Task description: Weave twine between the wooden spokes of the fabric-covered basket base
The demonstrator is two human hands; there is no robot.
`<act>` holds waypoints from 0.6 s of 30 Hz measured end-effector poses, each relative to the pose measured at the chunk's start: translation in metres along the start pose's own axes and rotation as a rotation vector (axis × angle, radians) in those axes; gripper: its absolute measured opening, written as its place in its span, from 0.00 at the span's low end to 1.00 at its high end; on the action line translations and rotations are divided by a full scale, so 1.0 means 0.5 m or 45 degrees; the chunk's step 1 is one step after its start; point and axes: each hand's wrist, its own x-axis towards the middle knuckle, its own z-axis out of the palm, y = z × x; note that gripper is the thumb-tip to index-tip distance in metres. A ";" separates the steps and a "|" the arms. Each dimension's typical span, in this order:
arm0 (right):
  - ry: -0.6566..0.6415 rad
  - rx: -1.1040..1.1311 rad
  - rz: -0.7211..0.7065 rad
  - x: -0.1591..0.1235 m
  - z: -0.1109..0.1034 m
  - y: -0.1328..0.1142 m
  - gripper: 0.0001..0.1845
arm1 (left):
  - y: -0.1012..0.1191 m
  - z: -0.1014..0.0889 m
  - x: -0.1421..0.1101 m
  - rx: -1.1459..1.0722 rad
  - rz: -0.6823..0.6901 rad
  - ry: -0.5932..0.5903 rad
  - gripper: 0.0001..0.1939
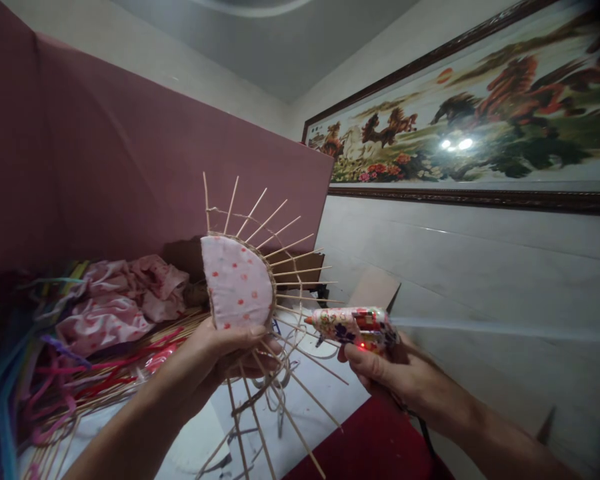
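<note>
My left hand [220,357] is closed round the lower edge of a round pad [237,283] covered in white cloth with pink dots. Several thin wooden sticks [290,257] stand out from its rim like rays. My right hand [387,373] grips a hot glue gun [353,325] wrapped in flowered paper, with a red light glowing underneath. The gun's orange nozzle points left and sits just right of the pad's rim, among the sticks. A black cord hangs down under my right wrist.
Pink cloth [117,303] lies heaped at the left beside coloured strips and a bundle of loose sticks [95,390]. A dark red panel [130,160] stands behind. A framed horse painting [470,113] hangs on the wall at the right. A red surface [375,443] lies below.
</note>
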 end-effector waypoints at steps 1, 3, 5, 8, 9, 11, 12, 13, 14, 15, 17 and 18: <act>-0.023 0.074 0.063 0.005 -0.003 0.002 0.21 | 0.000 -0.003 0.001 -0.028 -0.019 -0.008 0.11; -0.062 0.215 0.105 0.012 -0.005 0.008 0.23 | 0.000 -0.009 0.002 -0.092 -0.061 -0.043 0.11; -0.064 0.318 0.079 0.015 -0.005 0.011 0.22 | 0.001 -0.015 0.004 -0.139 -0.089 -0.079 0.11; -0.036 0.412 0.075 0.014 -0.004 0.008 0.22 | 0.002 -0.023 0.007 -0.168 -0.126 -0.085 0.11; -0.025 0.443 0.072 0.013 -0.005 0.006 0.21 | 0.002 -0.024 0.008 -0.177 -0.127 -0.087 0.10; 0.023 0.514 0.044 0.011 -0.008 0.002 0.21 | 0.003 -0.026 0.010 -0.196 -0.122 -0.108 0.10; 0.069 0.560 0.017 0.012 -0.010 0.001 0.20 | 0.004 -0.027 0.011 -0.203 -0.111 -0.115 0.10; 0.132 0.612 -0.013 0.013 -0.013 0.003 0.20 | 0.005 -0.028 0.010 -0.203 -0.098 -0.111 0.10; 0.207 0.663 -0.047 0.016 -0.015 0.009 0.20 | 0.008 -0.028 0.009 -0.198 -0.084 -0.097 0.10; 0.298 0.706 -0.080 0.022 -0.017 0.018 0.20 | 0.011 -0.029 0.007 -0.191 -0.074 -0.077 0.10; 0.484 0.696 -0.113 0.040 -0.020 0.054 0.20 | 0.020 -0.030 0.000 -0.171 -0.037 -0.029 0.10; 0.563 0.613 -0.111 0.051 -0.021 0.081 0.20 | 0.025 -0.031 -0.004 -0.152 -0.018 -0.010 0.10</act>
